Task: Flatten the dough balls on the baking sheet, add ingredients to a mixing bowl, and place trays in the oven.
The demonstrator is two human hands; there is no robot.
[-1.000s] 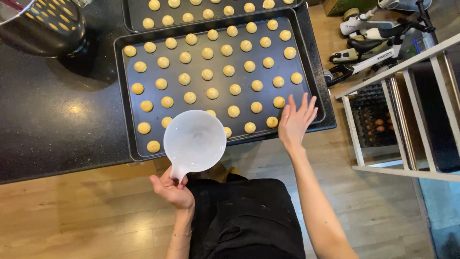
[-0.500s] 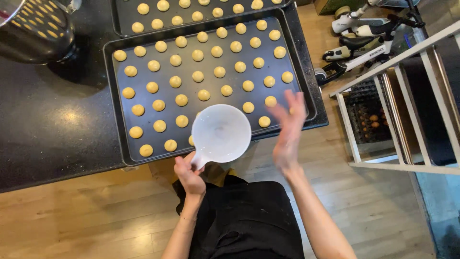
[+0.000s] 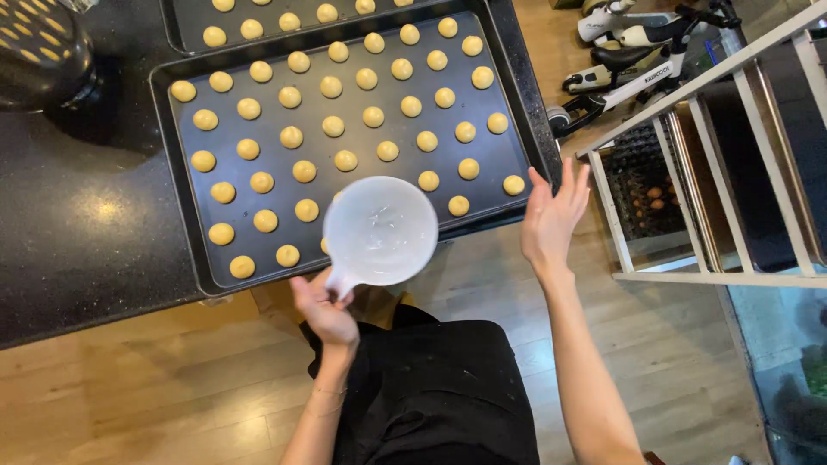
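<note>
My left hand grips the short handle of a white round measuring cup, held over the near edge of a dark baking tray. The tray carries several small round yellow dough balls in rows. The cup looks empty, with a thin white smear inside. My right hand is open, fingers spread, in the air just past the tray's right near corner, holding nothing.
A second tray of dough balls lies behind the first on the black counter. A dark rounded appliance stands at the far left. A white metal rack and a scooter stand to the right on the wooden floor.
My right hand lifted off the tray's right near edge and swung out to the right, away from the tray. The cup stayed in my left hand over the tray's near edge.
</note>
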